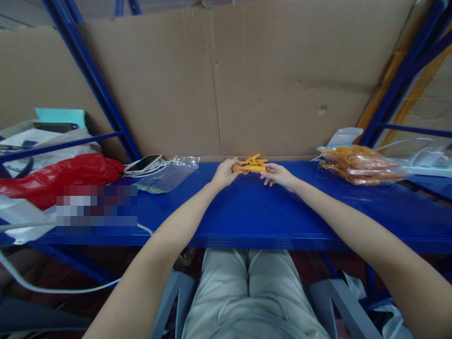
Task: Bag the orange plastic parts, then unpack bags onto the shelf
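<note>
An orange plastic toy piece [251, 165] with several prongs is held over the back of the blue shelf [254, 212], close to the cardboard wall. My left hand [223, 173] is closed around its left end. My right hand [278, 175] pinches its right end with the fingertips. Both forearms reach forward across the shelf.
An empty clear plastic bag [168, 175] and a phone [144, 163] with a white cable lie to the left. A red bag [60, 174] sits at the far left. A stack of bagged orange pieces [360, 165] lies at the right. Cardboard [247, 80] backs the shelf.
</note>
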Demonstrator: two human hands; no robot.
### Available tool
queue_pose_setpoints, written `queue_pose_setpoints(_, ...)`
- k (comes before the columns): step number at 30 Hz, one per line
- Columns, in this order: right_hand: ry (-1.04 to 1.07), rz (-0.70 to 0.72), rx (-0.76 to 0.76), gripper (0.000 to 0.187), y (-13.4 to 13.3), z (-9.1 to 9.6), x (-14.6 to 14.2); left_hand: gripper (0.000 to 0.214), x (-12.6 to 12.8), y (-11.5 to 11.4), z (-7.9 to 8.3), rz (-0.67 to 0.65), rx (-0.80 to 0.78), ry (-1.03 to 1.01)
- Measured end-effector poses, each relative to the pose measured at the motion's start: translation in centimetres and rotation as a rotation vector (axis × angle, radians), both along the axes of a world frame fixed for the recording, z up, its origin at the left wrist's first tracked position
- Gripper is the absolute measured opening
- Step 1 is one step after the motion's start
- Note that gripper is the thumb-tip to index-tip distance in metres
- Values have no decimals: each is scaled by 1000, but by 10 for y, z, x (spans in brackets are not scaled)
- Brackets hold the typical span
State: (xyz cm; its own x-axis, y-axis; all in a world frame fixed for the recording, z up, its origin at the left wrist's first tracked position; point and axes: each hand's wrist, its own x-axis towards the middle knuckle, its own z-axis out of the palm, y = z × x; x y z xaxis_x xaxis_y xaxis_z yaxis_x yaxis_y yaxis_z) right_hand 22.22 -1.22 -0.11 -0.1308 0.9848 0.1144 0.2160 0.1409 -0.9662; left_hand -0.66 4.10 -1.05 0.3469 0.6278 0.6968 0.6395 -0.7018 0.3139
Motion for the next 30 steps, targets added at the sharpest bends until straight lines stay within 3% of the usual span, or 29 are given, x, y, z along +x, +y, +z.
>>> queue_pose_setpoints(10, 7, -8, -18, 11, -4, 2, -1, 26, 0, 1, -2, -6, 39, 13)
queue_pose_setpoints(17, 14, -15, -14, 15, -4, 3, -3, 28, -1, -1, 0, 4, 12, 44)
queue_pose_setpoints(21, 26, -32, -4, 18, -3, 2, -4, 41, -1, -4, 0, -21, 41, 41)
queue_pose_setpoints(25, 52, -104, 1, 18, -3, 4, -6, 58, 1, -6, -1, -63, 9, 30)
queue_pose_setpoints(30, 122, -284, -44, 18, -2, 9, -2, 57, -1, -4, -3, -58, -11, 50)
